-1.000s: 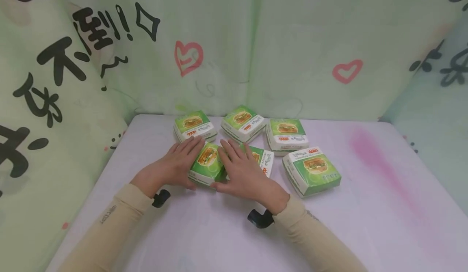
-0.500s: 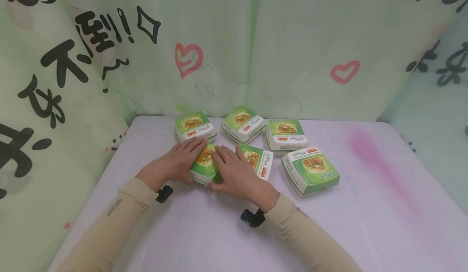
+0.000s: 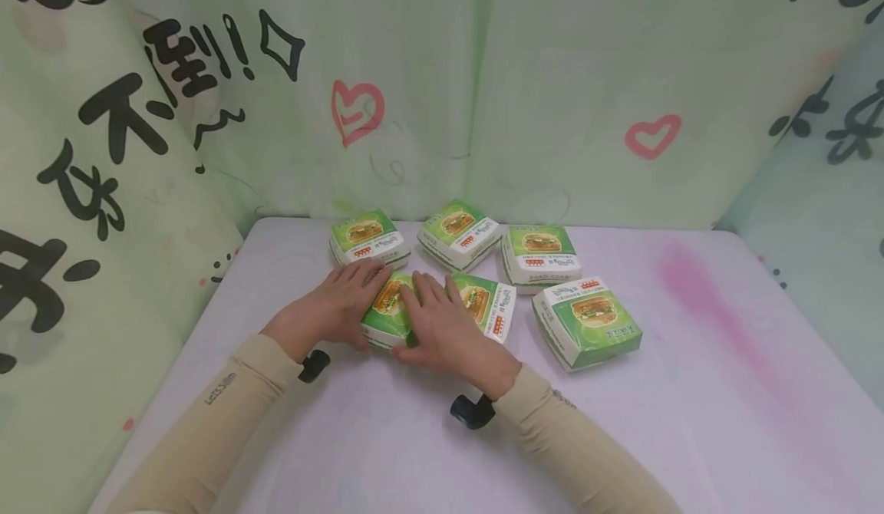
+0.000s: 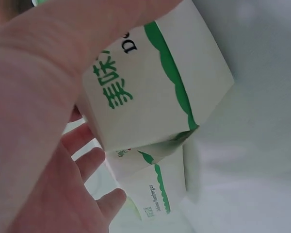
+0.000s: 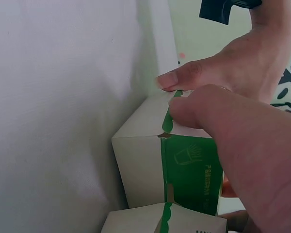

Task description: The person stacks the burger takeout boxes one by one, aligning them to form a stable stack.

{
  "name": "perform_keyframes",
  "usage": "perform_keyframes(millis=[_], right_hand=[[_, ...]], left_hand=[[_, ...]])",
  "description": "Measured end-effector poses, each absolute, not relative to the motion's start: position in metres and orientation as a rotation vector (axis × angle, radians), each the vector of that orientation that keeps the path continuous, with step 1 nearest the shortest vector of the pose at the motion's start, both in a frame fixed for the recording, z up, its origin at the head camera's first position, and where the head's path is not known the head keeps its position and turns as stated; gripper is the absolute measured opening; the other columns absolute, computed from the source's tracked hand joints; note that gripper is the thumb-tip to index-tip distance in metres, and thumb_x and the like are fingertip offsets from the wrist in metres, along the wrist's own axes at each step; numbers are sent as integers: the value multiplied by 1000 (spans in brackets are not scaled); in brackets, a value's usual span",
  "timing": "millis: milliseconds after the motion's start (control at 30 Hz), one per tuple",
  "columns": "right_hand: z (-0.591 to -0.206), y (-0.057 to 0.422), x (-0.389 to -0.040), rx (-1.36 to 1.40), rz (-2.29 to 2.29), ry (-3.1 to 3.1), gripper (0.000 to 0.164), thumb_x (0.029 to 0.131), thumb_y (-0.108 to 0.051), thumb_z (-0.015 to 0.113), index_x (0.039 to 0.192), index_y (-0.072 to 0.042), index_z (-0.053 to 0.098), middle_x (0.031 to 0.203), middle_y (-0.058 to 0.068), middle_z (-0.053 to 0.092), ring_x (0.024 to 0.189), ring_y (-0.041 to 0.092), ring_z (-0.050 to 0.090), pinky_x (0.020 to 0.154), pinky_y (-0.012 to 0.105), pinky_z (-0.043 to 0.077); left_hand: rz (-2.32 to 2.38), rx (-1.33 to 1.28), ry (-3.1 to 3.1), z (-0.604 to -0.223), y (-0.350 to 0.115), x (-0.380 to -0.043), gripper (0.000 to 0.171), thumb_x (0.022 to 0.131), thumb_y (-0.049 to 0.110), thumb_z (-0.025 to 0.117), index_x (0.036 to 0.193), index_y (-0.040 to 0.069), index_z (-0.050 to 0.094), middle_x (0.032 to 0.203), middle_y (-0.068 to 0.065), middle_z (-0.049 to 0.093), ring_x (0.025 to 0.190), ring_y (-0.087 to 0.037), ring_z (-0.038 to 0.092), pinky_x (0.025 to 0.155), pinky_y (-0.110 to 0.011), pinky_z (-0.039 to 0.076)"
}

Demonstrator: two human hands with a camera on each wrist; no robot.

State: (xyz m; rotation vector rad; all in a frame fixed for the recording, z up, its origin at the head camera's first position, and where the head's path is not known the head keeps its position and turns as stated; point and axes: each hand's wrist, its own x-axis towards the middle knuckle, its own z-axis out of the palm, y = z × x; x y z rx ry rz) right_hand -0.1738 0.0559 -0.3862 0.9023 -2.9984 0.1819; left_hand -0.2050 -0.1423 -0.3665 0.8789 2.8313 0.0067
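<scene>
In the head view, a green and white burger box [image 3: 387, 313] lies on the table between my two hands. My left hand [image 3: 334, 307] grips its left side, with the thumb at the front and the fingers toward the back. From the right, my right hand [image 3: 449, 334] holds the same box, covering its right part. Both thumbs press on the printed front wall of the box [image 5: 191, 162] in the right wrist view. Beside the right hand's fingers sits a second burger box [image 3: 490, 303], partly hidden. The left wrist view shows the held box [image 4: 136, 107] near another burger box [image 4: 153, 189].
Behind the hands stand a back-left burger box [image 3: 369, 238], a back-middle one [image 3: 459, 232] and a back-right one [image 3: 542, 253]. Another burger box [image 3: 587, 322], turned the other way, lies at the right. A printed curtain [image 3: 552, 100] rises behind the pale table [image 3: 691, 391].
My right hand has shifted slightly left, showing more of the second box beside it. The held box has moved slightly away from me. Over the last half second almost nothing differs.
</scene>
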Motion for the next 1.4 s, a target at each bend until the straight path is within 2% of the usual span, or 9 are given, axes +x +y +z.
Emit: perform_keyframes(millis=[133,300,667,900,1167,1400], right_hand=[[-386,55,-173,895,154,-2990,92,82,-58,71,151,-9,34,157,24,32,147,39,30,120,63,18],[-383,55,-173,924,156,-2960,92,80,-55,74,149,-9,36,152,23,39,142,37,38,118,65,21],[-377,56,-174,1016,150,-2977,93,77,-52,79,149,-11,38,150,17,41,141,32,40,119,64,19],[-372,59,-170,1100,129,-2960,94,76,-52,80,151,-13,37,152,15,41,142,29,39,119,65,17],[-371,62,-168,1118,151,-2968,95,77,-51,80,153,-17,34,157,11,36,146,29,35,118,68,14],[-369,65,-167,1073,212,-2998,84,81,-40,78,151,-19,37,158,9,34,147,27,32,119,67,12]], left_hand=[[11,899,2852,-367,-144,-202,124,62,45,92,155,4,22,156,-18,28,145,-37,27,120,-55,26],[20,910,2866,-368,-146,-199,124,62,46,92,155,3,22,154,-20,29,145,-38,28,119,-55,27],[115,952,2842,-374,-156,-191,127,65,45,91,157,1,16,162,-19,20,149,-36,23,120,-52,28],[161,993,2899,-377,-162,-178,123,64,49,90,154,-2,24,157,-18,32,143,-33,35,115,-51,37],[118,966,2971,-377,-163,-167,118,66,52,87,152,-4,29,152,-19,38,140,-34,39,114,-50,39],[153,802,3043,-376,-161,-159,114,66,56,84,150,-1,32,145,-21,44,134,-37,43,112,-52,40]])
